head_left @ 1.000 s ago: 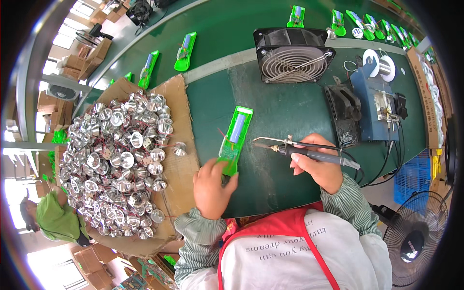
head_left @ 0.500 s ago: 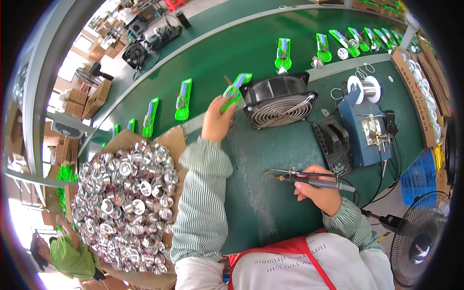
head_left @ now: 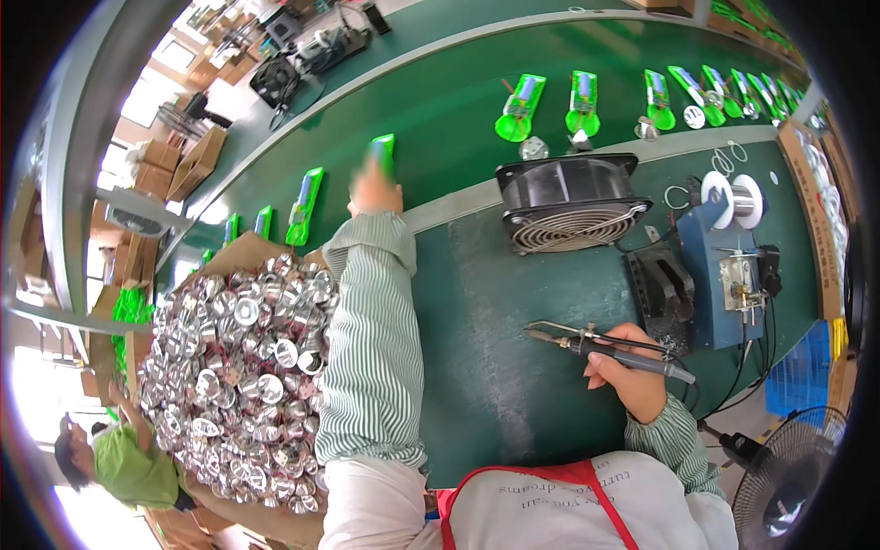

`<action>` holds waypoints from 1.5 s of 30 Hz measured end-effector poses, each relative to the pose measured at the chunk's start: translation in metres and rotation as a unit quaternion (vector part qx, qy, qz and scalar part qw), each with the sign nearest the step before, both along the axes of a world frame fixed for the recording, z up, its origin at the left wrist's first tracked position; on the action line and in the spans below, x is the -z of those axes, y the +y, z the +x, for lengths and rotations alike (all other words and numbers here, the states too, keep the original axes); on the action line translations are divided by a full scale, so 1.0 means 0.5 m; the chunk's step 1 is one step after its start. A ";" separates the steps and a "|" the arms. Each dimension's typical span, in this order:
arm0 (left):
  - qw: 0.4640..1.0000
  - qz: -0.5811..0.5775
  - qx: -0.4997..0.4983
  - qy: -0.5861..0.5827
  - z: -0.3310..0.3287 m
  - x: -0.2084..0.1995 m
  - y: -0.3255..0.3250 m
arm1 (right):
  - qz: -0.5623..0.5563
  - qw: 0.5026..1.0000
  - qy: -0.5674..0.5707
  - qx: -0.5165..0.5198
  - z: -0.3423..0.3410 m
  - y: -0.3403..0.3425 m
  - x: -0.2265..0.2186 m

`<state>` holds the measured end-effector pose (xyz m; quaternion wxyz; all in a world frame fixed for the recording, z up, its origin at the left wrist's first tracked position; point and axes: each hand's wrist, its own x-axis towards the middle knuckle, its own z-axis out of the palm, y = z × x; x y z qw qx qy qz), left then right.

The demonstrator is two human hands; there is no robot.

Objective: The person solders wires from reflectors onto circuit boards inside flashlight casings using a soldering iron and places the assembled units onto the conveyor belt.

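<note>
My left hand (head_left: 374, 194) reaches out over the green belt, its fingers smeared by motion. It is at the lower part of a bright green plastic housing (head_left: 383, 151); whether it grips this housing I cannot make out. In my right hand (head_left: 632, 374) is a soldering iron (head_left: 596, 350) with a thin metal tube clamped along it, tip pointing left above the green bench. Another green housing (head_left: 521, 108) with a blue part inside lies farther right on the belt, a silvery round reflector (head_left: 533, 148) at its lower end.
A heap of silvery reflectors (head_left: 238, 394) with red wires lies on cardboard at left. A black box fan (head_left: 573, 202) stands mid-bench, beside a black fume fan (head_left: 662, 289) and a blue solder feeder (head_left: 724, 275) with a wire spool (head_left: 733, 200). Several more housings line the belt (head_left: 440, 119).
My left hand has let go of one green housing, which now lies on the belt near the box fan, and has moved left to another. The view has shifted; my right hand still holds the iron.
</note>
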<state>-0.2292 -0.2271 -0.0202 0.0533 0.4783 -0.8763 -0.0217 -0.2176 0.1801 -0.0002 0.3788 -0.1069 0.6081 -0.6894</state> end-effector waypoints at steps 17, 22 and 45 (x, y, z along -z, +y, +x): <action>0.979 0.062 0.172 0.086 0.358 -0.067 0.477 | -0.022 0.997 0.071 -0.022 0.035 0.027 -0.038; 0.974 0.094 0.170 0.118 0.434 -0.067 0.528 | -0.028 0.997 0.069 -0.035 0.056 0.034 -0.046; 0.889 0.217 -0.074 0.398 0.547 -0.042 0.252 | -0.035 0.996 0.073 -0.038 0.081 0.047 -0.046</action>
